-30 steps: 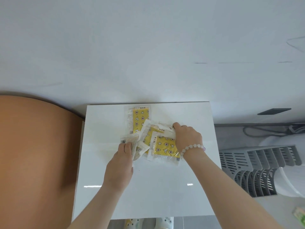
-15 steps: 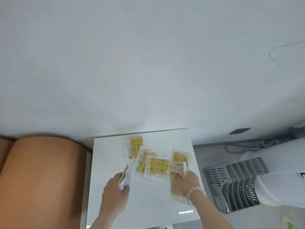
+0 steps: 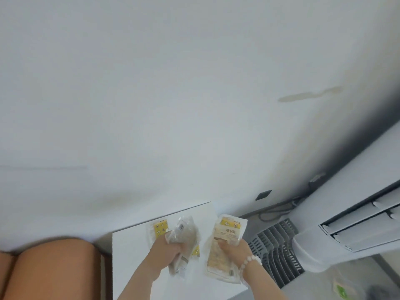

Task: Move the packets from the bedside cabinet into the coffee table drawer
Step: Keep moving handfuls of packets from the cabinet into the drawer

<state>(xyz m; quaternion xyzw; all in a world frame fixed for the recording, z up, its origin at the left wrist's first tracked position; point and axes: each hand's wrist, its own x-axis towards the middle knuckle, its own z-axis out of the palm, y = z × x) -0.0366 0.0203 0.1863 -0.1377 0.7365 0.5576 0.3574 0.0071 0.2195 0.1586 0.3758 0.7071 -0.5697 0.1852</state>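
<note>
Bare forearms; a pale beaded bracelet (image 3: pixel 249 262) circles the right wrist.

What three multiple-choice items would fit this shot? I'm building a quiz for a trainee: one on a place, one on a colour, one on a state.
1. The bead bracelet sits on: A the left wrist; B the right wrist; C neither wrist.
2. The cabinet top is: A black; B white; C red.
3. The left hand is: A empty and flat; B pointing at the wall; C gripping packets.

Answers:
1. B: the beads circle the wrist behind the right hand, which holds a large packet.
2. B: the bare surface shows plain white.
3. C: its fingers curl round a bunch of them.
</note>
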